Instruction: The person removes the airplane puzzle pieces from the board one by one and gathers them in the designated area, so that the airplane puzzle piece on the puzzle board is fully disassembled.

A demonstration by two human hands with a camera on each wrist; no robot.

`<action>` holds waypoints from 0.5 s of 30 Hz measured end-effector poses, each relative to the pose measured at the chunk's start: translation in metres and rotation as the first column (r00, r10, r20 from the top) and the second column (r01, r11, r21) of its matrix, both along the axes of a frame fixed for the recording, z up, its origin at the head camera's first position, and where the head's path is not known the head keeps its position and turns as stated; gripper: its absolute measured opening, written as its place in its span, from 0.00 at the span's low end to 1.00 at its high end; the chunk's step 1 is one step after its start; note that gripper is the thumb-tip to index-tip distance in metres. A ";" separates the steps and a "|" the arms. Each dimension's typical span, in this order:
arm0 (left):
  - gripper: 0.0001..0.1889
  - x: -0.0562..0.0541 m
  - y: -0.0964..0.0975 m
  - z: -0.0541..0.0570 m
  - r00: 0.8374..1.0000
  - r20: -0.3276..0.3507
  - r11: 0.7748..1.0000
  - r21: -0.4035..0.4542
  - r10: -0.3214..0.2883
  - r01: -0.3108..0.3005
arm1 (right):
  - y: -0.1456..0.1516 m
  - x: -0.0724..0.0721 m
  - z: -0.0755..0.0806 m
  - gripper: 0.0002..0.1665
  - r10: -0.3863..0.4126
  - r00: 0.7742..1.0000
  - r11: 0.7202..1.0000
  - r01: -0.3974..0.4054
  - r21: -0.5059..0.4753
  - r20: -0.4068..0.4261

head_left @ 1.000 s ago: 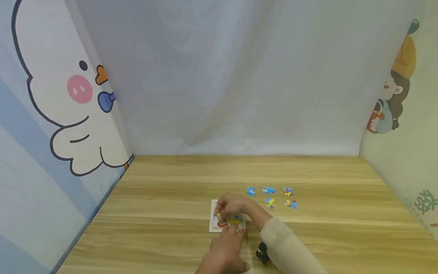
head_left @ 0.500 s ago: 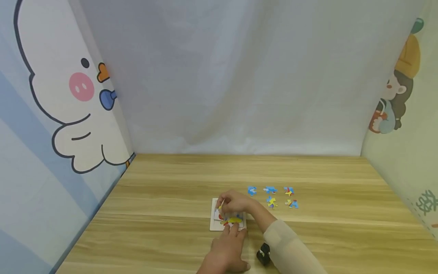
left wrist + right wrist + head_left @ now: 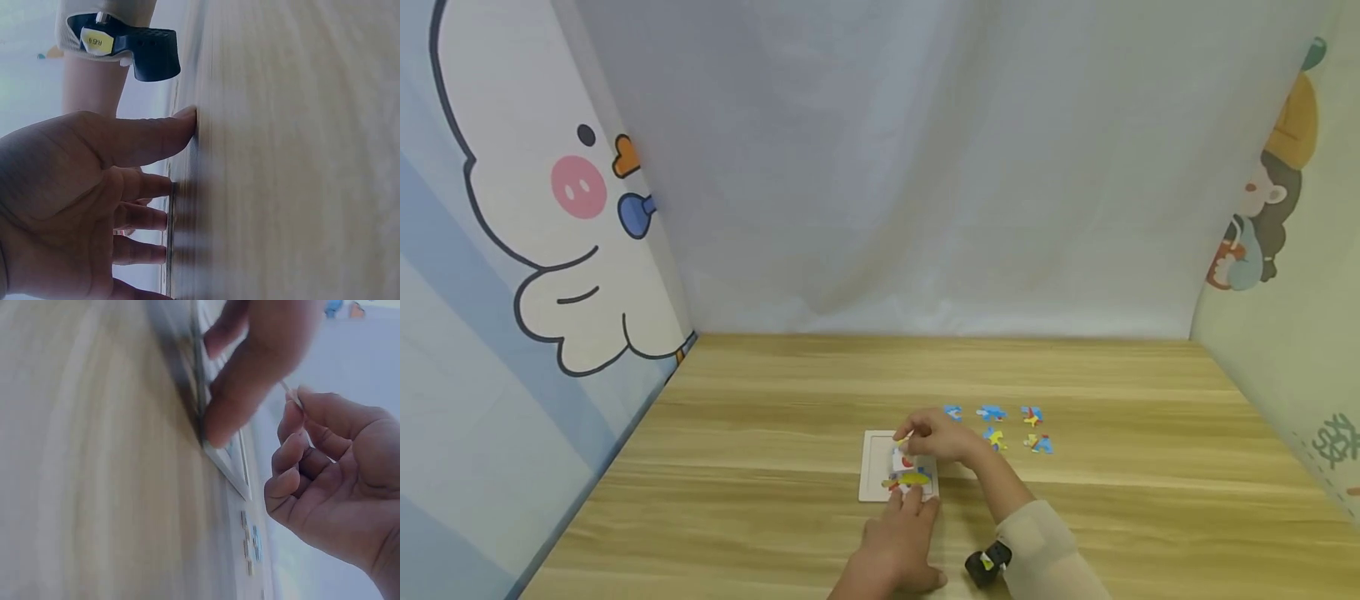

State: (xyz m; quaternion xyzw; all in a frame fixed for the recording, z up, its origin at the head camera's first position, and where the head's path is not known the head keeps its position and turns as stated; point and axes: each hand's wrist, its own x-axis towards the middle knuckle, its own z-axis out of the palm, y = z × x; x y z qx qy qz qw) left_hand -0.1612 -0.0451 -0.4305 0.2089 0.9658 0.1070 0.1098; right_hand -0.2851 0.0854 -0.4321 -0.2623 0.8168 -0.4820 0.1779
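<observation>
My right hand pinches a white and red puzzle piece between thumb and fingers, tilted up above a small pale puzzle tray. In the right wrist view the thin edge of this puzzle piece shows at the fingertips of the right hand. Another puzzle piece, mostly yellow, lies at the tray's near right. Fingers of my left hand reach out straight onto the near rim; its thumb touches the table in the left wrist view. Part of the tray is hidden by my right hand.
Several loose puzzle pieces lie in two rows right of the tray, among them a blue one and a yellow one. A black wrist device sits at the right sleeve. A grey curtain hangs behind the wooden table.
My right hand has lifted the white and red puzzle piece and carried it rightward, baring the tray's left part. My left hand stays at the near rim.
</observation>
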 end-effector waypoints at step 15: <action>0.44 0.001 -0.002 -0.001 0.999 0.044 0.998 0.053 0.017 -0.020 | 0.037 0.015 -0.008 0.11 -0.154 0.983 0.987 0.156 0.022 -0.098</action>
